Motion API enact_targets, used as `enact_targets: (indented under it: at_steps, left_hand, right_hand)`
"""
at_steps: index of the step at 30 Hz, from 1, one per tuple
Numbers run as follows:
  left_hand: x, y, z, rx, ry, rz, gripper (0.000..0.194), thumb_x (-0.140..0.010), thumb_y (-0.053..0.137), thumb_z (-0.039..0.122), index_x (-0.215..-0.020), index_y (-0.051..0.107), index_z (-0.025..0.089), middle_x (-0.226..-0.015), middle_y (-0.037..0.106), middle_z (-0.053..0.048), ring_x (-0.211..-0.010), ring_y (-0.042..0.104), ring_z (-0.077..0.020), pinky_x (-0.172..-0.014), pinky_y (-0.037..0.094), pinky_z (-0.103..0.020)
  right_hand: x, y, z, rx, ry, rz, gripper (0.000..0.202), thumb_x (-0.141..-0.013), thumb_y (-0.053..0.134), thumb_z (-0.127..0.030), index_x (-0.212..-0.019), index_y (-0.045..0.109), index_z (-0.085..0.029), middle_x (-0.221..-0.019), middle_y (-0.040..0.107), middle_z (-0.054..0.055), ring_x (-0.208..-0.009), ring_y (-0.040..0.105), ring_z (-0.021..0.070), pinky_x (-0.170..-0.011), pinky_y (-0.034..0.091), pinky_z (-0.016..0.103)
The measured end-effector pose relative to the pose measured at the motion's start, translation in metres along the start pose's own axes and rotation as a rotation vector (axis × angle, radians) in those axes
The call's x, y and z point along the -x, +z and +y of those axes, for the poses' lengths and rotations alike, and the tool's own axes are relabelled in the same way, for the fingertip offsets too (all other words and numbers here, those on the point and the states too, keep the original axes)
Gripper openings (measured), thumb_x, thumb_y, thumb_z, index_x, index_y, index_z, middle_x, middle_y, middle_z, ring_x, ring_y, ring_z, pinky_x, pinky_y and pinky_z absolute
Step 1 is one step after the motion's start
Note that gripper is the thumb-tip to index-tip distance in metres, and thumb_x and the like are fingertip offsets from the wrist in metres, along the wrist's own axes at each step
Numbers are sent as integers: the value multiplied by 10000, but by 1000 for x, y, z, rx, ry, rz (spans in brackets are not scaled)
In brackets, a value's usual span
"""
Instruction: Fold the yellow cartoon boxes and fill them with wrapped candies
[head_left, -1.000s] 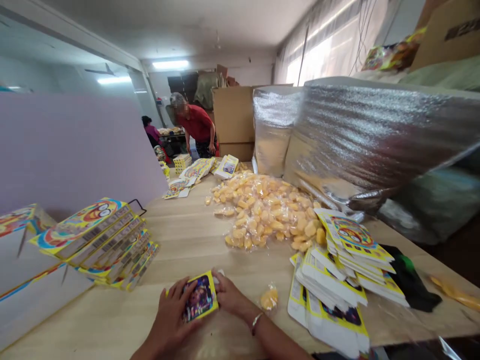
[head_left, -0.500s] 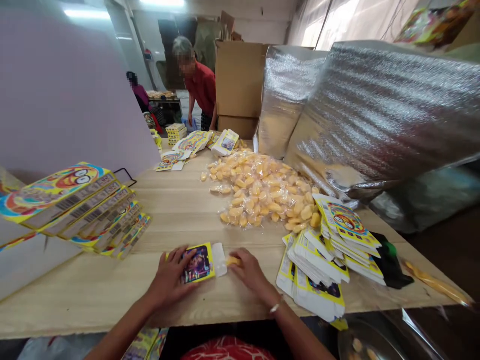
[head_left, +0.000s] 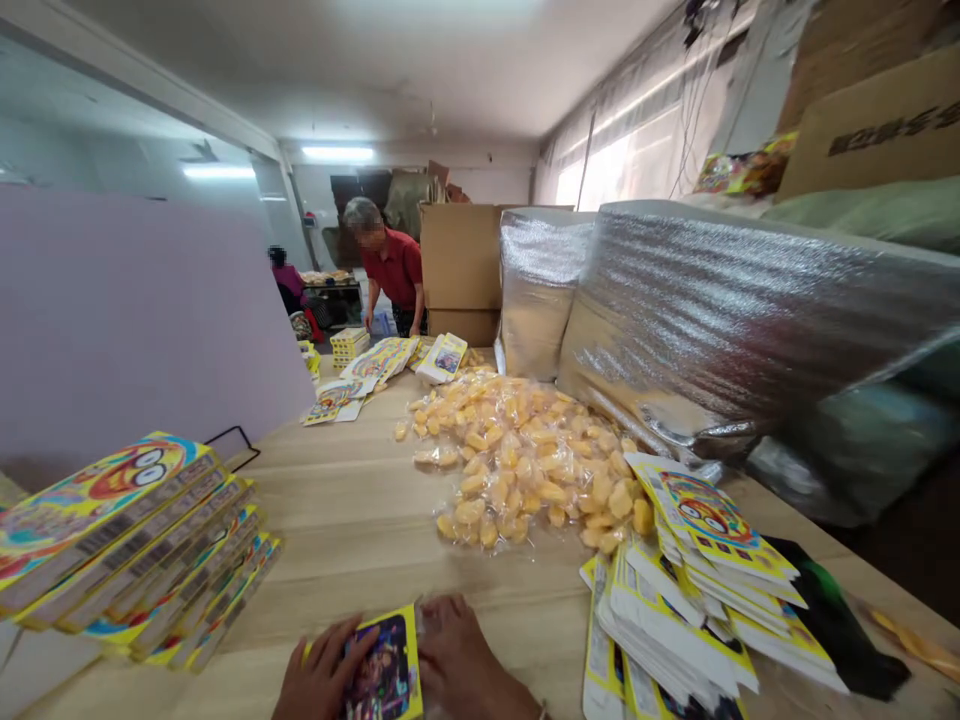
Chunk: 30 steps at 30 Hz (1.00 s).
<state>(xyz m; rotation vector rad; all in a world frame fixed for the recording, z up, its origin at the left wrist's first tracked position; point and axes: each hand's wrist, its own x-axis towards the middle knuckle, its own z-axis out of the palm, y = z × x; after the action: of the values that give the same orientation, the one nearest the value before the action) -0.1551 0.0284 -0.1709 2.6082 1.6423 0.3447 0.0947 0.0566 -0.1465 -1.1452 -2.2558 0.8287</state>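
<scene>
A small yellow-edged carton [head_left: 388,665] with a dark picture on its face lies flat near the table's front edge. My left hand [head_left: 319,672] rests over its left side, fingers curled onto the face and holding it. At the carton's right end is my right hand [head_left: 459,655], its fingers bent and close together against that end. Whatever those fingers grip is hidden, and the end flap is mostly covered. Beyond both hands spreads a heap of yellow pieces in clear wrappers [head_left: 525,460].
Stacked cartons [head_left: 150,540] stand at left beside a pale upright panel [head_left: 150,330]. Flat unfolded cartons [head_left: 682,610] pile up at right. Silver foil bags [head_left: 720,330] and a cardboard box [head_left: 461,260] stand behind the heap. A person in red [head_left: 394,270] leans over farther back.
The view has tilted up, so everything sits lower in it. My right hand has moved left against the carton's end. The yellow piece it held no longer shows.
</scene>
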Motion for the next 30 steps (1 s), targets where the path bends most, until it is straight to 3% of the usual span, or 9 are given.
enact_targets:
  at_steps: [3,7,9,12,16,20,25,28,30]
  left_hand:
    - [1,2,-1,-35,-43,23,678,-732,605,574,-1364,467,373,-1374,552,-94,-1204,538,-373,-959,422,-565]
    - [9,0,-7,-20,4,-15,840,-652,599,720,-1392,426,362,-1384,539,-110,-1200,538,-398,-921,452,-591]
    - [14,2,-10,-32,-37,-15,839,-632,583,756,-1369,459,374,-1369,552,-114,-1186,545,-414,-904,449,-616]
    - [18,0,-8,-37,-93,-1,847,-624,598,749,-1369,461,368,-1388,533,-117,-1224,511,-415,-958,403,-624]
    - [18,-16,2,15,-91,-74,811,-690,572,714,-1404,400,371,-1432,483,-120,-1262,478,-397,-990,375,-629]
    - [15,-31,10,34,-89,-96,811,-707,565,701,-1419,372,364,-1456,445,-122,-1276,449,-395,-1008,338,-644]
    - [15,-35,13,54,-78,-109,799,-730,560,677,-1429,347,352,-1468,412,-120,-1286,419,-387,-1016,305,-643]
    - [14,-37,15,58,-71,-127,795,-745,547,675,-1436,329,347,-1465,411,-121,-1292,405,-381,-1024,279,-646]
    - [14,-38,15,56,-73,-135,792,-746,548,670,-1436,329,348,-1463,412,-118,-1291,404,-382,-1026,275,-643]
  right_hand:
    - [-2,1,-1,119,-5,-34,367,-718,683,-217,-1084,657,-199,-1176,597,122,-1092,504,296,-970,391,431]
    - [-16,-37,-3,-5,-94,-119,272,-789,619,-195,-1057,667,-196,-995,645,50,-888,599,174,-817,464,257]
    - [-33,-63,2,88,-35,12,246,-852,531,-141,-1052,667,-188,-968,648,46,-867,606,150,-803,459,242]
    - [-62,-96,17,410,40,228,239,-867,492,-82,-1016,665,-152,-1068,640,115,-1030,556,222,-895,424,351]
    - [-74,-116,33,509,28,211,145,-856,552,-100,-891,683,-150,-969,667,132,-1011,537,268,-879,416,407]
    - [-41,-95,27,442,-84,226,202,-940,471,-174,-993,666,-185,-1061,655,112,-1040,519,237,-929,393,396]
    - [5,-42,9,147,-231,40,194,-889,595,-289,-1034,638,-167,-1097,659,89,-1028,567,195,-896,462,317]
    - [11,-31,11,163,-339,-69,228,-874,606,-308,-1065,645,-190,-1276,580,90,-1223,469,212,-1044,369,368]
    - [4,-30,14,238,-309,-74,215,-905,549,-270,-1088,653,-223,-1280,574,87,-1249,439,228,-1069,322,426]
